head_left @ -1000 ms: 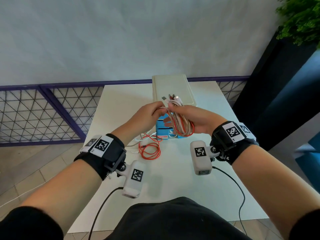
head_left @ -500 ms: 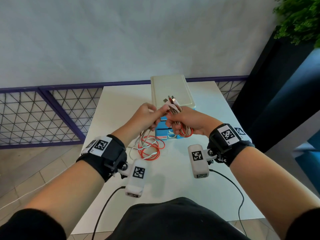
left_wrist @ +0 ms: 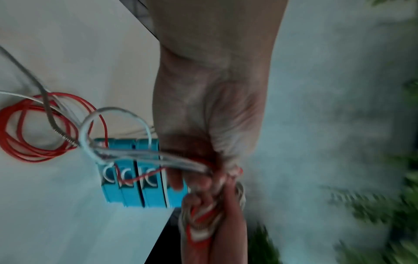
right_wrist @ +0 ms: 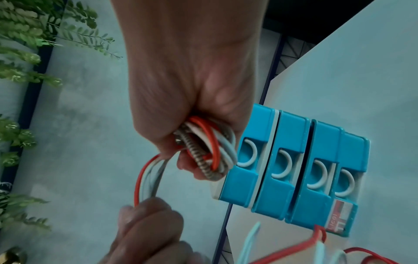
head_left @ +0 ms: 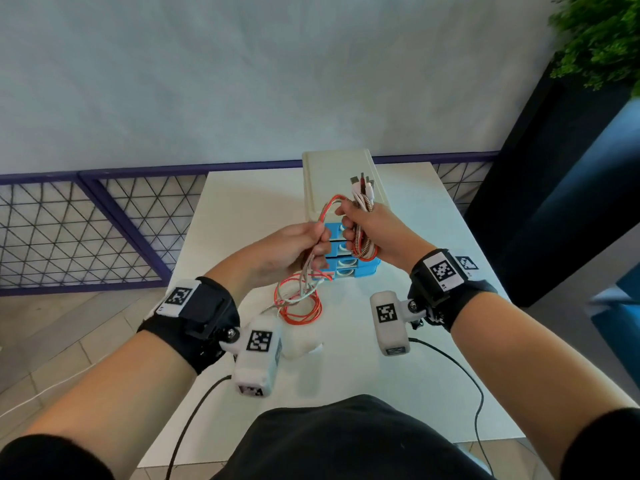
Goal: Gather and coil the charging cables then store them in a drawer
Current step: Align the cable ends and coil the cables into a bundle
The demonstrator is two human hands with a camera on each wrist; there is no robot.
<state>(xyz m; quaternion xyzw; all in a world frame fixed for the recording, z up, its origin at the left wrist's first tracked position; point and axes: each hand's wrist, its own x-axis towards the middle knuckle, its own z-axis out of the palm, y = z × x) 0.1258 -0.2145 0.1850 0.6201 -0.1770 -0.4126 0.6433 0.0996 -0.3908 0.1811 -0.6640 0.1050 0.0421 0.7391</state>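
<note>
Since a second ago the hands have drawn apart: right hand [head_left: 372, 230] has risen in front of the drawer unit's cream top, left hand [head_left: 294, 251] has dropped lower and leftward, and a span of cable now arcs between them. Cables [head_left: 362, 237], red, white and one braided, sit as a bundled coil in the right fist, fingers curled tight round the loops, plugs [head_left: 362, 183] sticking up above the knuckles. Right wrist view shows the same coil [right_wrist: 208, 151] packed in the closed fingers. From the fist a red-and-pale strand [head_left: 329, 206] curves over and down into the left hand, which pinches several strands together, fingers closed on them; left wrist view shows those strands [left_wrist: 158, 159] running into the fist, though blurred. Below the left hand the slack drops to loose loops [head_left: 299, 303] lying on the white table [head_left: 415, 341], red rings with white and grey cable crossing them, just in front of the drawers. Drawer unit [head_left: 341, 178] stands near the table's far edge; its four blue drawer fronts [right_wrist: 291, 169] with white half-ring pulls all look closed. Both wrists carry black straps with white camera blocks and tag markers. Behind the table: purple mesh rail, pale wall, plant [head_left: 599, 36] at upper right.
</note>
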